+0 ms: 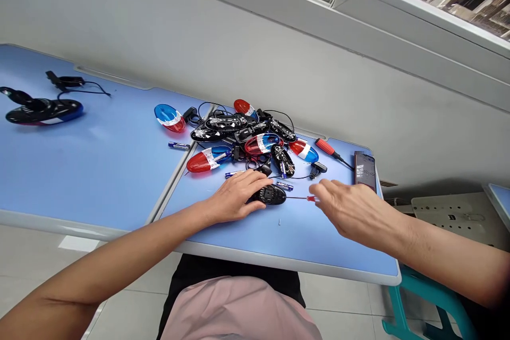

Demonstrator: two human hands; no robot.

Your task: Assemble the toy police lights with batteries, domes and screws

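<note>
My left hand (239,194) is closed over the left part of a black oval plastic housing (273,195), holding it against the blue table. In my right hand (338,203) is a thin screwdriver (297,198) with a red handle, mostly hidden by my fingers. Its shaft lies nearly level and its tip meets the right end of the housing. A small screw (279,222) lies on the table just below the housing. An AA battery (284,186) rests right behind it.
Behind my hands is a pile of black housings (225,122), cables and red-white-blue lens covers (209,159). A red-handled tool (325,147) and a phone (364,170) lie at the right. An assembled unit (43,111) sits far left. A teal stool (430,297) stands below right.
</note>
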